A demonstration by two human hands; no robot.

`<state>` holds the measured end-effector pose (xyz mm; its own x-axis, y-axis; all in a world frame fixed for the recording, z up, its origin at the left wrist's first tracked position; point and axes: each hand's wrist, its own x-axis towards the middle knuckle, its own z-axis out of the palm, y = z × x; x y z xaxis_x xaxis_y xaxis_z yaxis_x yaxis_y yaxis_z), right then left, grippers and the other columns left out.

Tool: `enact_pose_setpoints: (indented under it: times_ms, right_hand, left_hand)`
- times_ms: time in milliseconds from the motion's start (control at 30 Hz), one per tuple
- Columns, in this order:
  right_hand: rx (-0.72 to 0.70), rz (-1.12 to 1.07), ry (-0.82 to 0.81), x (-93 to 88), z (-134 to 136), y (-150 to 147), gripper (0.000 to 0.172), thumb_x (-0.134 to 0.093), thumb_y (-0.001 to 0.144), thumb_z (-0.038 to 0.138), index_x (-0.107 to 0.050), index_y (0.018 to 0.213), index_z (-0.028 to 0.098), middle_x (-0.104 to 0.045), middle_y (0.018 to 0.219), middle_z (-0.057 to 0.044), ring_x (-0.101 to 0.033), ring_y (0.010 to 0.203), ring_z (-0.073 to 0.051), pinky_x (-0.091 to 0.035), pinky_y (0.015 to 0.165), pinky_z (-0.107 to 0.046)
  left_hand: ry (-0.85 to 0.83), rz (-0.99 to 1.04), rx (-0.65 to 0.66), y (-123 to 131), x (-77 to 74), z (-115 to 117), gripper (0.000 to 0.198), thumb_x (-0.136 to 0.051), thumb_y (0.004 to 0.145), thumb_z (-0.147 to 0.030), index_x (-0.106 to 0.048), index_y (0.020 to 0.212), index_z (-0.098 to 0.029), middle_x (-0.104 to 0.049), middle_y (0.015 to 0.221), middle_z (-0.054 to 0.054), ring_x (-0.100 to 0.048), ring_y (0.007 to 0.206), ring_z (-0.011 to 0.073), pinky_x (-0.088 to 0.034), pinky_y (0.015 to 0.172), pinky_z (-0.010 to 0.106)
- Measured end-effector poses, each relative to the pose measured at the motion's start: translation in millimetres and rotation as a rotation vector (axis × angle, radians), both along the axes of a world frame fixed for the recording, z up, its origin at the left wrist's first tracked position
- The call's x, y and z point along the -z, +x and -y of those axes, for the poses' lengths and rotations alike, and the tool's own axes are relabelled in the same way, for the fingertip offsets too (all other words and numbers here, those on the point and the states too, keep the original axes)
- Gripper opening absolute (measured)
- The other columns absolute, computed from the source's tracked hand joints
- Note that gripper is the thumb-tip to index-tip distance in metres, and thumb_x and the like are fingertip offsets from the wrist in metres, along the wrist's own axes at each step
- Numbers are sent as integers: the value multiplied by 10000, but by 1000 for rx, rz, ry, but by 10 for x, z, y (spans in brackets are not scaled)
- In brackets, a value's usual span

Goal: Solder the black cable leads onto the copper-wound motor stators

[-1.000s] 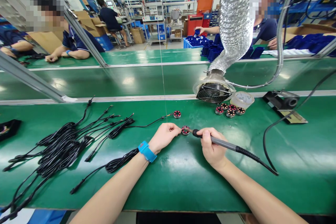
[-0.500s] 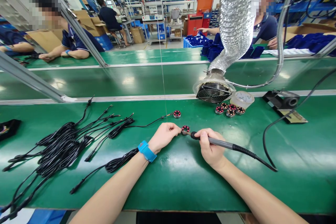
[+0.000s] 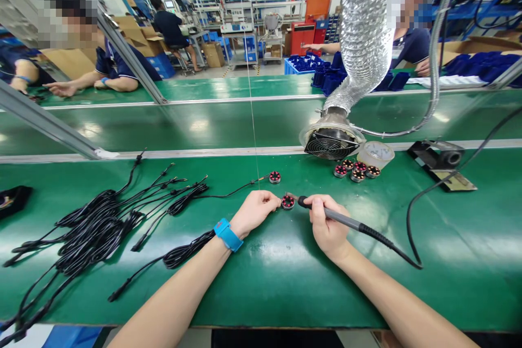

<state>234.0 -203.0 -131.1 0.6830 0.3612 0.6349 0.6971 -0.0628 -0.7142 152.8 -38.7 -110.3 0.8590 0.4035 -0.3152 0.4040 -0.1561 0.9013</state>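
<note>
My right hand (image 3: pixel 329 227) grips a soldering iron (image 3: pixel 342 219) like a pen. The iron's tip is at the upper right rim of a small round motor stator (image 3: pixel 287 203) with red windings, lying on the green bench. My left hand (image 3: pixel 256 211), with a blue wristband (image 3: pixel 229 235), is closed in a pinch at the stator's left edge. What is between those fingertips is hidden. A coiled black cable (image 3: pixel 187 250) runs beneath the left wrist. Just beyond lies a second stator (image 3: pixel 274 177), with a thin cable's wire ends at its left side.
Black cables (image 3: pixel 98 228) are heaped at left. Several stators (image 3: pixel 358 175) sit beside a translucent cup (image 3: pixel 377 154) under the fume duct's fan (image 3: pixel 331 143). The iron stand (image 3: pixel 438 157) is at right, with the iron's cord curving nearby. Co-workers sit across the bench.
The soldering iron's tip has moved from low inside the stator up to its upper right rim, the right hand shifting slightly. My left hand stays put.
</note>
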Motion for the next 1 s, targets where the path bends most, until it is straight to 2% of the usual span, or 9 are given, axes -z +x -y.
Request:
enact_pose_setpoints:
  times_ms: [167,333,400,567,733,1000]
  right_hand:
    - [-53,-21,-68,11,-59,31,219,-458,974,277,-654,959,180,-633,748,-5,-599,579,-92,-498,606,-211]
    - [-142,-27,-129,31,-104,51,198,-482,954,214,-625,1090,216,-616,911,-21,-631,760,-105,-510,746,-230]
    - [-157,-4,-137,37,-126,56,249,-503,911,167,-598,1135,219,-598,954,-30,-625,835,-124,-507,822,-259]
    - [-186,-14,-197,101,-182,56,538,-564,757,85,-513,1270,239,-555,1099,-60,-609,977,-174,-498,935,-323]
    - [-281,-59,-225,191,-215,67,611,-611,750,95,-473,1323,255,-508,1197,-65,-601,1024,-166,-494,968,-317]
    - [-356,-89,-207,241,-239,126,534,-564,815,87,-471,1311,262,-478,1222,-76,-616,1009,-151,-517,941,-311]
  left_hand:
    - [-12,6,-8,-4,-12,14,235,-583,723,-362,-622,695,-132,-546,636,-5,-352,520,77,-246,498,210]
    - [-16,18,-13,-7,-15,17,223,-582,723,-346,-631,698,-130,-560,638,-3,-374,527,82,-260,503,211]
    - [-20,27,-9,-4,-12,12,223,-590,718,-349,-626,686,-132,-551,624,-9,-374,527,82,-268,508,213]
    - [-15,44,-1,5,-9,9,248,-580,712,-368,-623,666,-128,-523,608,-19,-355,520,78,-277,521,218]
    - [-24,53,-5,10,11,3,247,-580,700,-367,-617,658,-126,-527,618,-17,-348,520,74,-270,519,215]
    - [-25,55,-14,10,2,-12,213,-577,702,-324,-634,666,-122,-533,616,-14,-353,513,73,-269,515,214]
